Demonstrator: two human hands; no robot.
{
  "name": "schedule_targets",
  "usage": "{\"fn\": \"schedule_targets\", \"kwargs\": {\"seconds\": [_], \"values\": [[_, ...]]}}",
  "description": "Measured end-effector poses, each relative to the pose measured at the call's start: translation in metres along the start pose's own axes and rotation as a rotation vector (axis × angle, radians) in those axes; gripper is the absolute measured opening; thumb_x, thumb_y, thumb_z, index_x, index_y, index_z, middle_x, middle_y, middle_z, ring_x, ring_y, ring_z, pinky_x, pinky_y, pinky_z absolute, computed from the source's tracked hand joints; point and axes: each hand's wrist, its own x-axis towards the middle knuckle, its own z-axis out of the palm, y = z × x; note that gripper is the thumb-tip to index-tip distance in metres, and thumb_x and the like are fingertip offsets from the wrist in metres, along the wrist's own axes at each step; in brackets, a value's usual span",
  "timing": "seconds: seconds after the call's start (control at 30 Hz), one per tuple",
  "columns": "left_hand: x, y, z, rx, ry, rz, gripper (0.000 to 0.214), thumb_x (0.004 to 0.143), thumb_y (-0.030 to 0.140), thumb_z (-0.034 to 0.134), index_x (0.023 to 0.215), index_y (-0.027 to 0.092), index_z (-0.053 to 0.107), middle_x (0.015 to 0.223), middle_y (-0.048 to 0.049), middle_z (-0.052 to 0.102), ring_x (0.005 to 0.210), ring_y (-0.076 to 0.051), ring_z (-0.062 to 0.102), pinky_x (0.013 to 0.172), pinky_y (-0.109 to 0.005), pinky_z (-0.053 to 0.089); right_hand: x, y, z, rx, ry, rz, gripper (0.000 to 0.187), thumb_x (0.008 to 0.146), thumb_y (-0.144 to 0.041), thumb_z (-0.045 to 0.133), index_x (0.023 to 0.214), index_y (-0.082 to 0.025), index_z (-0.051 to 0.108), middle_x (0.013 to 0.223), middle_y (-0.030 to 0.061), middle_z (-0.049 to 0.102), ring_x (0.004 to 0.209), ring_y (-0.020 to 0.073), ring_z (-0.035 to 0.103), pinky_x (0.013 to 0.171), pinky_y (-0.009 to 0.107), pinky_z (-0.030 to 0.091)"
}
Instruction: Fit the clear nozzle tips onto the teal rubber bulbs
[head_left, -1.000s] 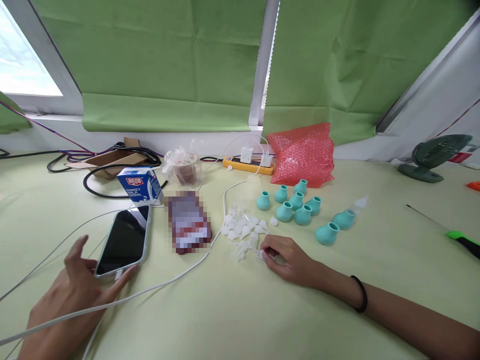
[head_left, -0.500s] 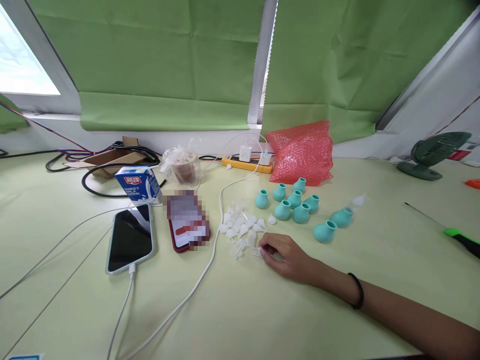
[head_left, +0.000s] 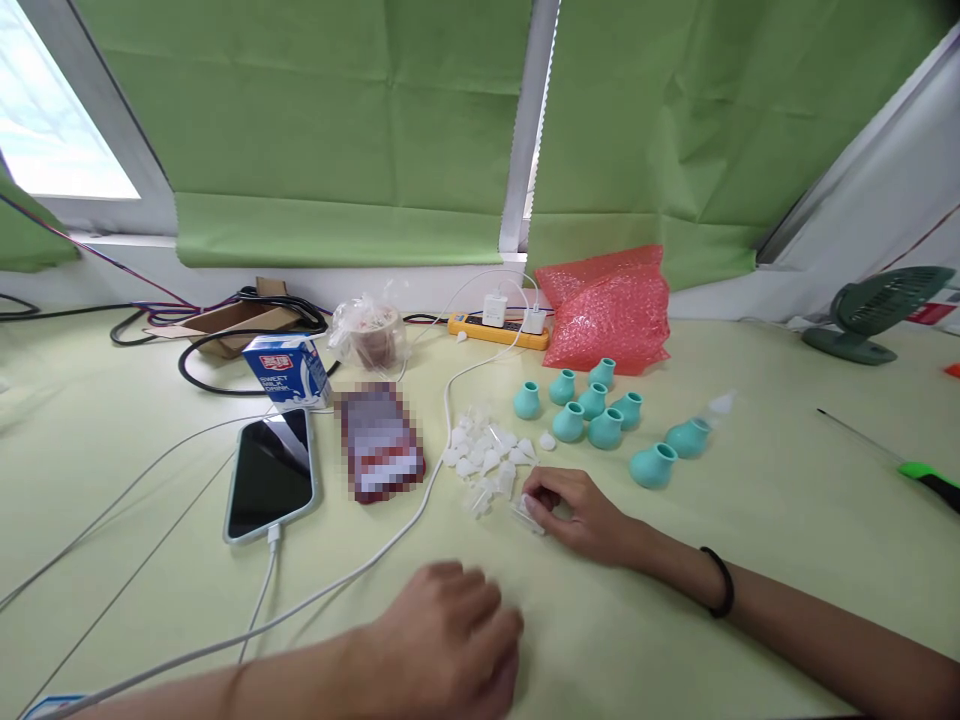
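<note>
My right hand (head_left: 574,510) rests on the table with thumb and forefinger pinched on a small clear plastic tube (head_left: 528,516). Just left of it lie a few more clear tubes (head_left: 480,497) and a pile of small white pointed tips (head_left: 491,445). Teal rubber bulbs (head_left: 606,428) with open necks stand behind my right hand. One teal bulb (head_left: 688,437) to the right has a clear tube and white tip fitted on its neck. My left hand (head_left: 457,635) is over the table's near side, knuckles up, fingers bent and blurred; their undersides are hidden.
A white cable (head_left: 405,548) crosses the table left of the pile. Two phones, one pale-cased (head_left: 271,475) and one red-cased (head_left: 381,445), lie left, near a milk carton (head_left: 289,372). Behind are a power strip (head_left: 469,327) and red bubble wrap (head_left: 607,315); a screwdriver (head_left: 926,478) lies right.
My left hand has come into view from the lower left. My right hand still pinches the clear tube, more of which now shows. The view has shifted slightly.
</note>
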Motion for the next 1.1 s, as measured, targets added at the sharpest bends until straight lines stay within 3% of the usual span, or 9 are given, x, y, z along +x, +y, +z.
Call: {"fn": "schedule_targets", "kwargs": {"seconds": [0.1,0.23,0.33,0.47,0.67,0.83,1.1], "values": [[0.032,-0.003,0.007,-0.064,-0.032,-0.004,0.018,0.077,0.020,0.043,0.094,0.019,0.049,0.078,-0.0020,0.054,0.066,-0.012,0.052,0.059,-0.025,0.046,0.002,0.001,-0.003,0.082,-0.015,0.071,0.014,0.080,-0.023,0.042,0.070,-0.016,0.049,0.061,-0.0007,0.050,0.055,0.0090,0.042,0.052,0.020,0.036],[0.054,-0.010,0.015,-0.100,0.020,0.000,0.032,0.076,0.019,0.044,0.107,0.016,0.037,0.100,-0.0096,0.047,0.091,-0.019,0.047,0.073,-0.033,0.044,0.005,0.003,-0.007,0.195,-0.039,0.165,0.022,0.083,-0.030,0.039,0.073,-0.015,0.051,0.061,-0.0001,0.051,0.059,0.0101,0.045,0.054,0.021,0.036],[0.054,-0.013,0.018,-0.105,-0.016,0.036,0.037,0.076,0.018,0.044,0.111,0.015,0.031,0.107,-0.0121,0.045,0.099,-0.022,0.044,0.079,-0.035,0.042,0.005,0.004,-0.008,0.243,-0.071,0.177,0.024,0.083,-0.033,0.039,0.073,-0.015,0.052,0.061,-0.0004,0.051,0.059,0.0103,0.045,0.055,0.021,0.037],[0.050,-0.016,0.022,-0.125,-0.076,0.001,0.044,0.075,0.016,0.046,0.114,0.018,0.028,0.101,-0.0083,0.051,0.090,-0.020,0.049,0.076,-0.035,0.043,0.005,0.003,-0.007,0.264,-0.094,0.188,0.024,0.082,-0.034,0.041,0.075,-0.014,0.054,0.062,-0.0006,0.050,0.059,0.0097,0.044,0.055,0.021,0.036],[0.049,-0.020,0.025,-0.243,-0.092,-0.165,0.029,0.075,0.016,0.046,0.102,0.021,0.038,0.088,-0.0028,0.056,0.077,-0.015,0.052,0.067,-0.028,0.044,0.005,0.001,-0.007,0.253,-0.063,0.170,0.019,0.078,-0.030,0.049,0.072,-0.013,0.056,0.060,-0.0010,0.049,0.055,0.0085,0.040,0.051,0.020,0.033],[0.053,-0.023,0.024,-0.311,-0.044,-0.304,0.023,0.070,0.020,0.054,0.091,0.018,0.045,0.077,-0.0011,0.057,0.067,-0.013,0.052,0.061,-0.025,0.044,0.004,0.003,-0.006,0.199,-0.015,0.106,0.017,0.078,-0.025,0.048,0.076,-0.013,0.059,0.065,0.0020,0.055,0.059,0.0100,0.046,0.055,0.022,0.037],[0.057,-0.023,0.024,-0.402,-0.018,-0.350,0.016,0.067,0.021,0.056,0.083,0.018,0.056,0.071,-0.0005,0.060,0.061,-0.011,0.054,0.060,-0.023,0.046,0.004,0.005,-0.004,0.145,0.022,0.100,0.015,0.076,-0.024,0.051,0.076,-0.014,0.063,0.063,0.0023,0.058,0.056,0.0096,0.047,0.053,0.021,0.038]]}}
